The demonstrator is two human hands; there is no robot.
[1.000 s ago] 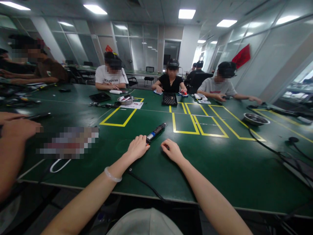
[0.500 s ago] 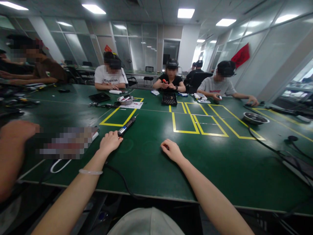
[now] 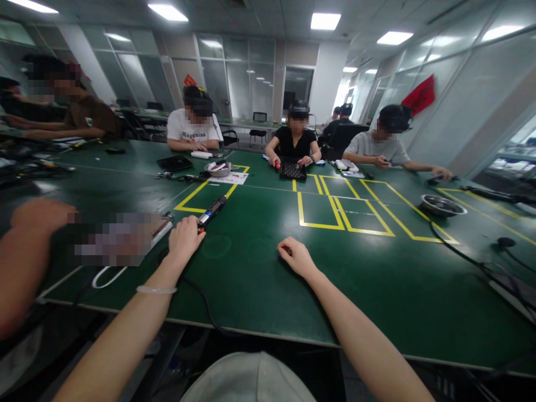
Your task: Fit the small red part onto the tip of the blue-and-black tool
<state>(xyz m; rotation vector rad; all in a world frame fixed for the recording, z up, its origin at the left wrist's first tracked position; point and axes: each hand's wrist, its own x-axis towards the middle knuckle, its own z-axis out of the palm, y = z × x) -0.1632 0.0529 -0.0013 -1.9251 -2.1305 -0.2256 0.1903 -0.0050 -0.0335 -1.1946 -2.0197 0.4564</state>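
My left hand (image 3: 184, 237) is closed around the rear end of a dark, pen-shaped electric screwdriver (image 3: 213, 211), which has a silver-blue band and an orange part by my fingers. Its thin tip points away and to the right, near a yellow tape outline (image 3: 190, 210). Below that hand a black cord (image 3: 205, 301) runs over the table's front edge. My right hand (image 3: 296, 255) rests on the green table (image 3: 251, 290) with fingers curled in. Its palm is hidden, so I cannot make out whether it holds anything.
A pixelated flat object (image 3: 117, 240) lies left of my left hand, beside another person's arm (image 3: 25, 251). Ahead are a bowl (image 3: 218, 169) on paper and a black tray (image 3: 293, 169) before a co-worker. A metal bowl (image 3: 444, 205) and black cables (image 3: 456, 248) are at right.
My left hand has drawn the screwdriver slightly back and left. My right hand stays in place. The co-worker opposite has lowered a red-handled tool to the black tray. The view has shifted slightly.
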